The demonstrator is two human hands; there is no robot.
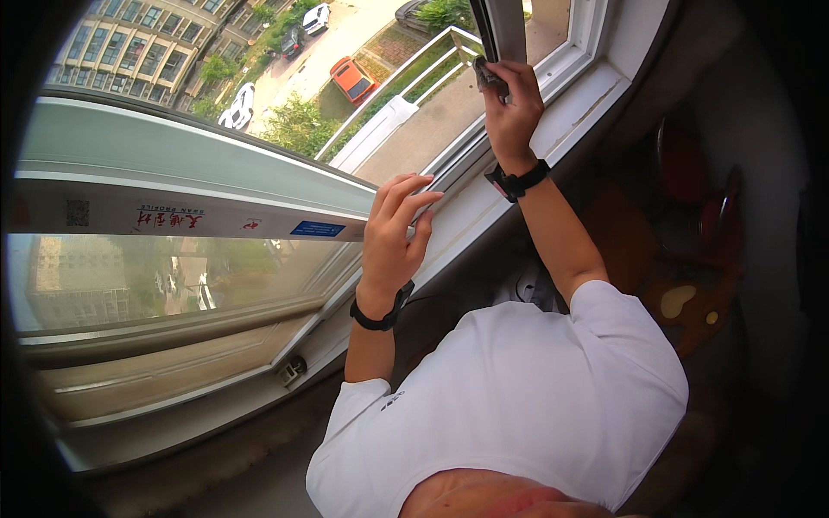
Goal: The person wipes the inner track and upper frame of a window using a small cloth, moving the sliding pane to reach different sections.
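Observation:
My right hand (515,107) holds a dark grey crumpled cloth or pad (489,78) against the lower part of an upright window frame (505,32). A black band is on that wrist. Below and to the left, my left hand (398,236) is raised over the window's bottom track (460,158), fingers spread and slightly bent, with nothing held. It is close to the end of a sliding sash (194,210) that bears printed writing. Whether it touches the sash or track cannot be told. A black band is on this wrist too.
A white sill (583,113) runs along the window on my side. A small socket-like fitting (293,370) is at the lower left. Outside are a ledge with a white railing (388,100), parked cars and a building. A dark reddish chair-like object (712,213) stands at the right.

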